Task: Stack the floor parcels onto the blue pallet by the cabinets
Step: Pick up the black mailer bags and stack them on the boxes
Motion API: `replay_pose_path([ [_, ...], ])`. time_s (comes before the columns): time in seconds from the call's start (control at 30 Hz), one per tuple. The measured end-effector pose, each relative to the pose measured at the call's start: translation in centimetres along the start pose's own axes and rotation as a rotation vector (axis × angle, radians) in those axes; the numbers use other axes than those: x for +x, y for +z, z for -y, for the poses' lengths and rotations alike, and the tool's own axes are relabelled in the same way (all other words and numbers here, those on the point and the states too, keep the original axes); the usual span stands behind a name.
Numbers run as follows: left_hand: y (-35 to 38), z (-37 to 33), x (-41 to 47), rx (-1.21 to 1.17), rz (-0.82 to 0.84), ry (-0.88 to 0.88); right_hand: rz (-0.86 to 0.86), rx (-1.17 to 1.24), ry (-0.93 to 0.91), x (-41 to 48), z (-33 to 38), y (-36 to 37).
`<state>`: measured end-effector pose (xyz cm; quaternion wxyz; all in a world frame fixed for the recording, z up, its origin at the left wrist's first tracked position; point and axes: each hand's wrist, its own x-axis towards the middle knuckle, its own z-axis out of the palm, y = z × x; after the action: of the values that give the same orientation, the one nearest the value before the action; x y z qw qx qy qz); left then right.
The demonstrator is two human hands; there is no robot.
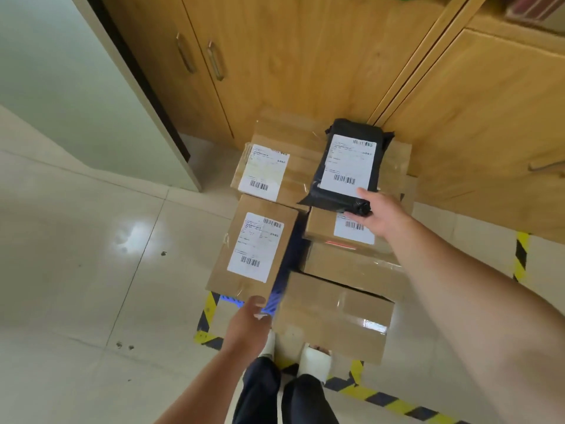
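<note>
Several cardboard parcels are piled on the blue pallet [276, 296], of which only a sliver shows between boxes. My right hand [380, 214] grips the near corner of a black plastic mailer [348, 166] with a white label, lying on top of the pile. My left hand [250, 319] holds the near edge of a labelled brown box [253, 249] at the pile's left front. Another labelled box [264, 171] lies behind it. A small labelled box [333, 229] sits under the mailer. Two plain taped boxes [333, 313] lie at the front right.
Wooden cabinets [275, 62] stand right behind the pile and to the right [477, 117]. Yellow-black tape [394, 403] marks the floor around the pallet. My feet [315, 361] stand at the pile's front edge. Pale tiled floor [91, 270] spreads to the left.
</note>
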<state>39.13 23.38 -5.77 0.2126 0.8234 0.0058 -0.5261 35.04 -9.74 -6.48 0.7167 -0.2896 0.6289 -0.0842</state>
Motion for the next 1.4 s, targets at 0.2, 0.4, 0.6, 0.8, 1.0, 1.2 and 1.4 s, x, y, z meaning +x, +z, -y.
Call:
replay_pose_path([
  [0.2, 0.6, 1.2, -0.8, -0.014, -0.013, -0.058, -0.141, -0.069, -0.024, 2.7, 0.2, 0.7],
  [0.4, -1.2, -0.2, -5.4, -0.11, 0.034, -0.101, -0.185, -0.241, 0.045, -4.8, 0.2, -0.9],
  [0.6, -4.5, -3.0, -14.6, -0.174, 0.109, -0.019, -0.015, -0.196, 0.153, -20.6, -2.9, -5.8],
  [0.8, -5.1, -3.0, -23.1, -0.379, 0.188, -0.039, -0.004, -0.038, 0.197, -33.6, -7.3, -10.7],
  [1.0, -4.0, -4.7, -28.5, -0.233, 0.289, 0.054, -0.093, 0.17, 0.121, -42.5, -9.4, -14.6],
  [1.2, -0.5, -7.7, -31.8, -0.047, 0.384, 0.203, -0.23, 0.502, -0.044, -50.8, -12.6, -19.1],
  [1.4, 5.3, -8.6, -36.9, 0.087, 0.519, 0.348, -0.45, 0.714, -0.046, -57.7, -19.1, -22.6],
])
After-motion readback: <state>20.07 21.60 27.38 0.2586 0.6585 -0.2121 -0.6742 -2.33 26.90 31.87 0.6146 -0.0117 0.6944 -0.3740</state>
